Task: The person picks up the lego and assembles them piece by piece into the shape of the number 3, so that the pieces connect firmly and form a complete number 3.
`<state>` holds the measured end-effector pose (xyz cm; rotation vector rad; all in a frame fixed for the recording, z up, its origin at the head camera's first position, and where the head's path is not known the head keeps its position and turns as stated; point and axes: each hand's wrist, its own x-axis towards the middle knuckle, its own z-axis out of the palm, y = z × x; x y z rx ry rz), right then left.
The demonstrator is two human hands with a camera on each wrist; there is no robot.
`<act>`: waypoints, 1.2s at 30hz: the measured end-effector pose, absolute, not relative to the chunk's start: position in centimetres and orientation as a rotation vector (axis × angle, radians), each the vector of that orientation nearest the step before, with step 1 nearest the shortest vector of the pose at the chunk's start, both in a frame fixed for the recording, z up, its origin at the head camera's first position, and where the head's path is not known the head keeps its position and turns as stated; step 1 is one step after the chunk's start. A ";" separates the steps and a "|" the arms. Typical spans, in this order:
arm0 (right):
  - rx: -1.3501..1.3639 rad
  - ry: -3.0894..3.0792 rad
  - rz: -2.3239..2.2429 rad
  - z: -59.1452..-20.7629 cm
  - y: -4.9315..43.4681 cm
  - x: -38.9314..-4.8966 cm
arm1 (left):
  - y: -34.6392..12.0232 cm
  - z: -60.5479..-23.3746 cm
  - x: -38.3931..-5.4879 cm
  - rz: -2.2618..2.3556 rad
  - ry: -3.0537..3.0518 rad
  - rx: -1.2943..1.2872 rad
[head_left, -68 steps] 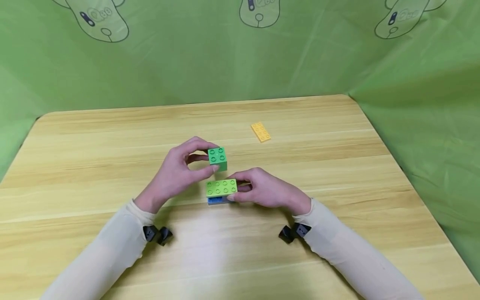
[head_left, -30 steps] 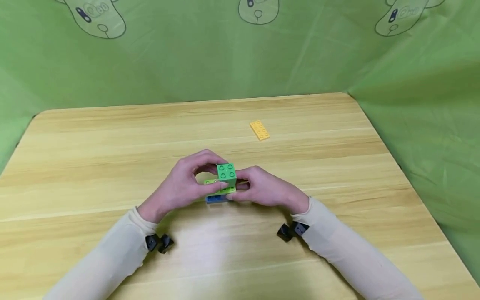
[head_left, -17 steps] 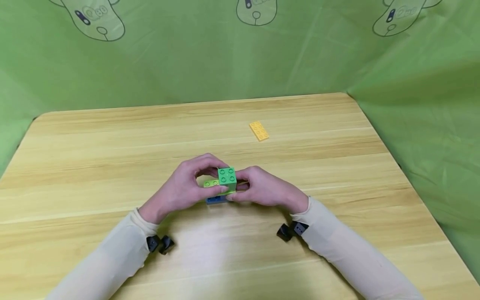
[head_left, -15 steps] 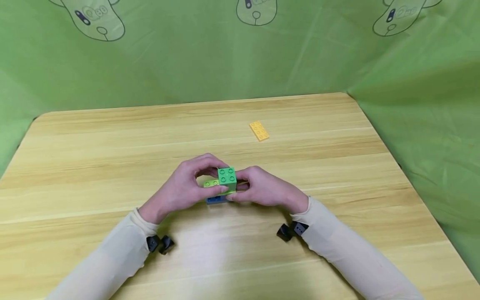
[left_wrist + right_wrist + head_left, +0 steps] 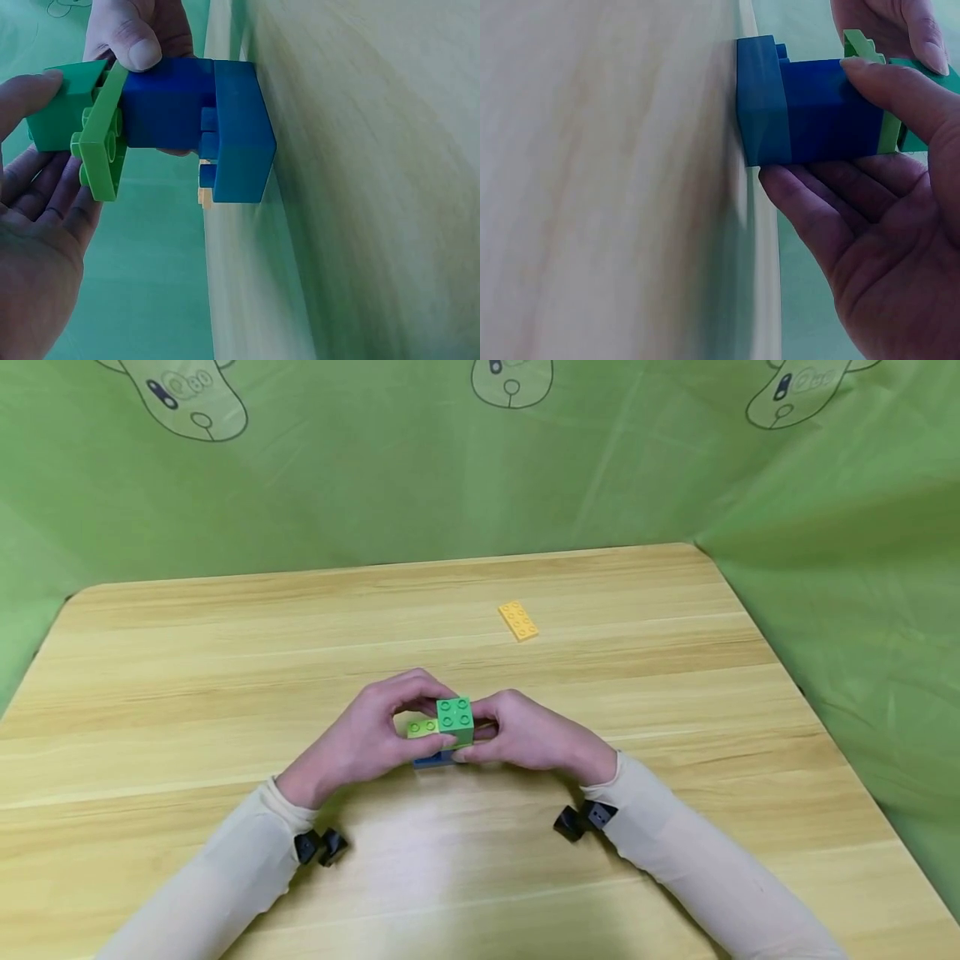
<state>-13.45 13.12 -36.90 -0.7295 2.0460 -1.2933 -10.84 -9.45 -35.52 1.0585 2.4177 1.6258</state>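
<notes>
A stack of toy building bricks stands on the table between both hands. Its base is a medium blue brick [image 5: 244, 139], with a dark blue brick [image 5: 169, 109] above it and a lime green plate [image 5: 101, 154] on that. My left hand [image 5: 371, 727] pinches a green two-by-two brick [image 5: 454, 713] between thumb and fingers at the right end of the plate. Some studs show between brick and plate in the left wrist view; whether it is fully seated I cannot tell. My right hand [image 5: 532, 731] grips the dark blue brick from the right, thumb on its near side.
A yellow-orange eight-stud plate [image 5: 518, 621] lies flat on the wooden table [image 5: 225, 660], beyond the hands and slightly right. Green cloth [image 5: 360, 485] with printed outlines hangs behind the table and along its right side.
My left hand has brought the green brick right and down, from above and behind the stack onto the lime plate's right end. The right hand has stayed nearly still on the stack.
</notes>
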 end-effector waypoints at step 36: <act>-0.734 2.046 -1.311 -37.0 13.2 -13.4 | -9.3 -34.9 -10.8 1.485 2.527 0.938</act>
